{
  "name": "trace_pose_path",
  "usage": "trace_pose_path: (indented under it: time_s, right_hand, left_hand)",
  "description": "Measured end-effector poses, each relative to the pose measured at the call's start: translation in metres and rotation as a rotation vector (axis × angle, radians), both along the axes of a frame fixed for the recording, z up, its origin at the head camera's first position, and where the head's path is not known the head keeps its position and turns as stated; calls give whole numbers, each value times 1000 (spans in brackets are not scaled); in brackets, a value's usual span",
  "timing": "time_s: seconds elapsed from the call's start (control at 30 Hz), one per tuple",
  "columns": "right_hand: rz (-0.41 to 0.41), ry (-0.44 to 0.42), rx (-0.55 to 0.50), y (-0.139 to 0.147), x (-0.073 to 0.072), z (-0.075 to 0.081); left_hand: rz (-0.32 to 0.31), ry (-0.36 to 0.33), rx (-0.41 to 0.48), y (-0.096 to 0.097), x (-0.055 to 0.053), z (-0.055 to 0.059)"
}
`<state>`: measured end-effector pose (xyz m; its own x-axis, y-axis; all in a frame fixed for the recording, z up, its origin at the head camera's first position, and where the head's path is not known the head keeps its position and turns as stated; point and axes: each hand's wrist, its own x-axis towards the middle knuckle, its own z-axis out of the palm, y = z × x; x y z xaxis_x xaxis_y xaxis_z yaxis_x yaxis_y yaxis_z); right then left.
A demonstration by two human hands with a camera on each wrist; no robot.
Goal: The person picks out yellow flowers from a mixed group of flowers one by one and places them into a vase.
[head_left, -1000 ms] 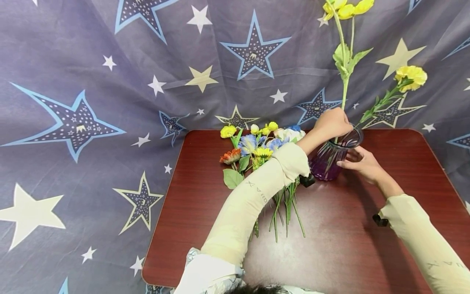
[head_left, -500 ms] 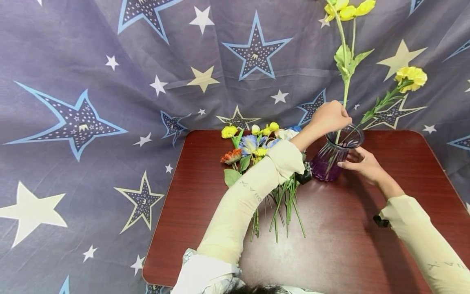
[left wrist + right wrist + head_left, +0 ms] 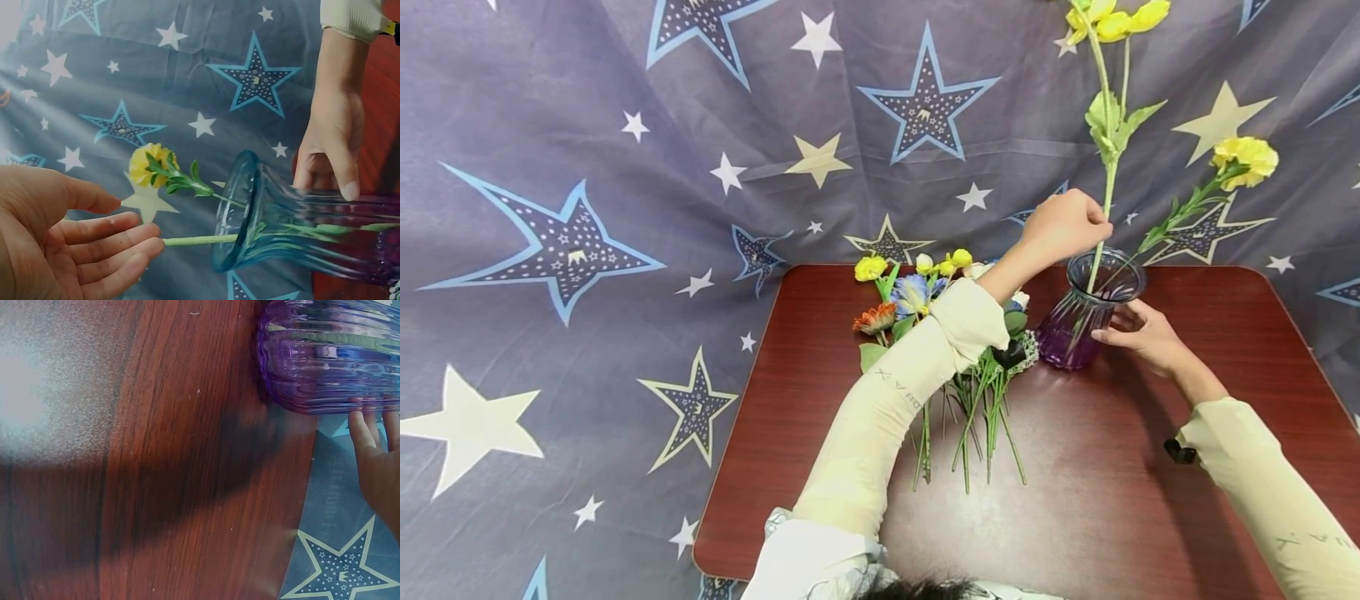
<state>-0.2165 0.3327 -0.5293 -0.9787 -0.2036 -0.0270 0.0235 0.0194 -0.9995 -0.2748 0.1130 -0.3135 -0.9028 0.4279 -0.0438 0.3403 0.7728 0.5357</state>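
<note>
A ribbed glass vase (image 3: 1067, 333), purple at its base and bluish at its flared rim, stands on the table. My right hand (image 3: 1150, 340) holds its side, thumb and fingers around the glass; the right wrist view catches fingertips (image 3: 357, 428) at the purple wall. A tall stem with yellow blooms (image 3: 1112, 25) rises from the vase. Beside that stem, above the rim, is my left hand (image 3: 1066, 227). In the left wrist view its thumb is apart from the loosely extended fingers, and the green stem (image 3: 200, 240) passes behind them. A yellow carnation (image 3: 1247, 160) leans right out of the vase.
Left of the vase, a heap of flowers with blue petals (image 3: 912, 293), an orange daisy-like flower (image 3: 876, 318) and green stems (image 3: 992, 408) lies on the reddish-brown table (image 3: 1075, 517). A star-patterned cloth (image 3: 625, 208) hangs behind the table.
My left hand has moved up and slightly left from the vase's rim, along the tall stem. The right hand and the vase have stayed in place.
</note>
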Motion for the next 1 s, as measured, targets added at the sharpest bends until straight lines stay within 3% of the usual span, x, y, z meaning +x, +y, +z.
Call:
trace_pose_path:
  time_s: [0.43,0.83,1.0]
  right_hand:
    - [-5,-2,3,0,0,-2]
    - [-10,13,12,0,0,0]
    - [-6,1,-5,-1,1,0]
  left_hand:
    - [10,23,44,-42,-8,1]
    - [59,58,70,-79,-13,2]
    - [94,31,54,-93,-15,-1]
